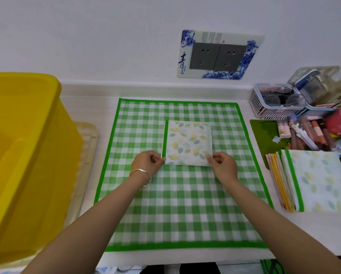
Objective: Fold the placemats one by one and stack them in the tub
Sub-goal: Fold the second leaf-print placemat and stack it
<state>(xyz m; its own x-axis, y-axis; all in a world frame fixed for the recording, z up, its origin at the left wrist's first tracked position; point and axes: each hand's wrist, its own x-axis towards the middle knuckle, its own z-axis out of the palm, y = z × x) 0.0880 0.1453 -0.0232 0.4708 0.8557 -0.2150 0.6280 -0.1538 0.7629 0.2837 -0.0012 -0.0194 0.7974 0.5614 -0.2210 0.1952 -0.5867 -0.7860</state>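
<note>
A small folded placemat (pixel 188 142) with a leaf print and a green edge lies on a large green-checked cloth (pixel 177 204) in the middle of the table. My left hand (pixel 146 162) pinches its near left corner. My right hand (pixel 223 165) pinches its near right corner. A yellow plastic tub (pixel 25 155) stands at the left; its inside looks bare as far as it shows. A stack of several placemats (pixel 312 179), leaf-printed on top, waits at the right.
A pink basket (pixel 274 101) with glasses and clutter of tubes, jars and a green pad (pixel 264 133) fill the back right. A beige tray (pixel 88 139) sits behind the tub. A wall socket panel (pixel 219 55) hangs above the table's far edge.
</note>
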